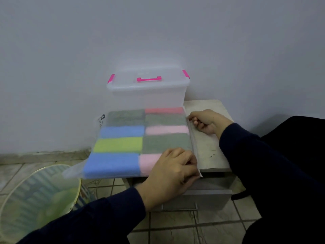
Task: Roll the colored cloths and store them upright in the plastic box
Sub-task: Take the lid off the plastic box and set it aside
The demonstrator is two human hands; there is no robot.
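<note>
Basket (26,199) (lower left) edge-cropped

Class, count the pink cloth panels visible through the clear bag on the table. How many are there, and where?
2, both in the bag's right column: one mid-column, one at the near end, partly covered by the left hand. Others may be hidden.

I see a small grey counter (209,148) against a pale wall (158,32), a tiled floor (193,226), and a slatted basket (35,196) at lower left.
</note>
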